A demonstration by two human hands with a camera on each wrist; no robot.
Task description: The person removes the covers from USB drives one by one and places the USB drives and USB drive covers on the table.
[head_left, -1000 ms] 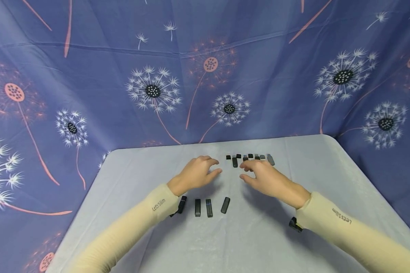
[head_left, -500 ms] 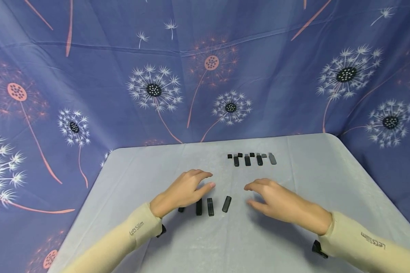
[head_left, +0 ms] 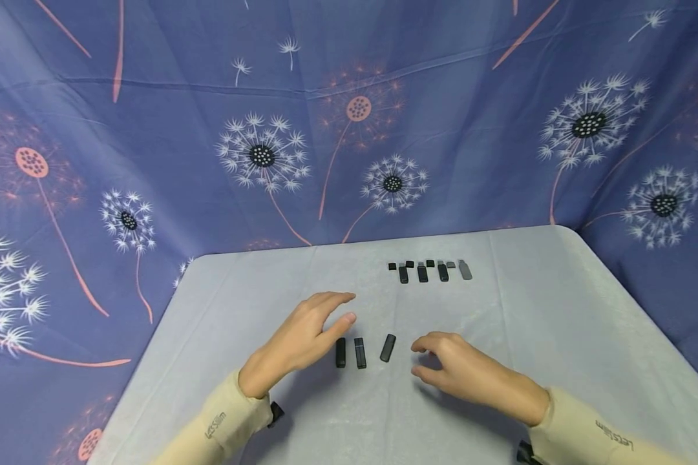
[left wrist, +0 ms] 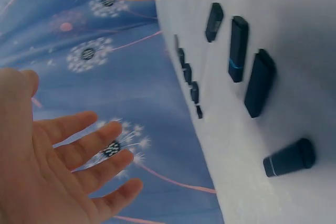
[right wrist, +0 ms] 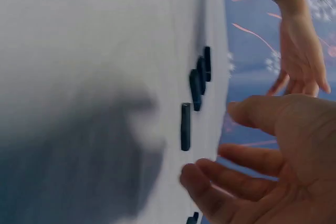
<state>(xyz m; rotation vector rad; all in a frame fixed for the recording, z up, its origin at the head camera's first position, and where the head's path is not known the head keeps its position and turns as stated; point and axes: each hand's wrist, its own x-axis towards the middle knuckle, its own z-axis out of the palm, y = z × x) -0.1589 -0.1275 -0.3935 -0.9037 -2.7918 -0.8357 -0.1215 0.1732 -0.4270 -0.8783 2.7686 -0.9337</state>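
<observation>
My left hand hovers over the table with its fingers extended and holds nothing. Just beyond its thumb lies a black USB stick, then another with a thin band and a tilted one. In the left wrist view a further black USB stick shows, which the left hand hides from the head view. To the right of the tilted stick, my right hand hangs with loosely bent fingers, holding nothing. In the right wrist view the closest USB stick lies apart from its fingertips.
Toward the table's back stand out uncapped black USB sticks in a row, with a grey one at the right end. Small loose caps, such as a black cap, lie beside them. A dandelion-patterned blue cloth hangs behind the pale table.
Both hands have drawn back toward me, the right one away from the far row of USB sticks. The left hand has also shifted left. The USB sticks stay in place.
</observation>
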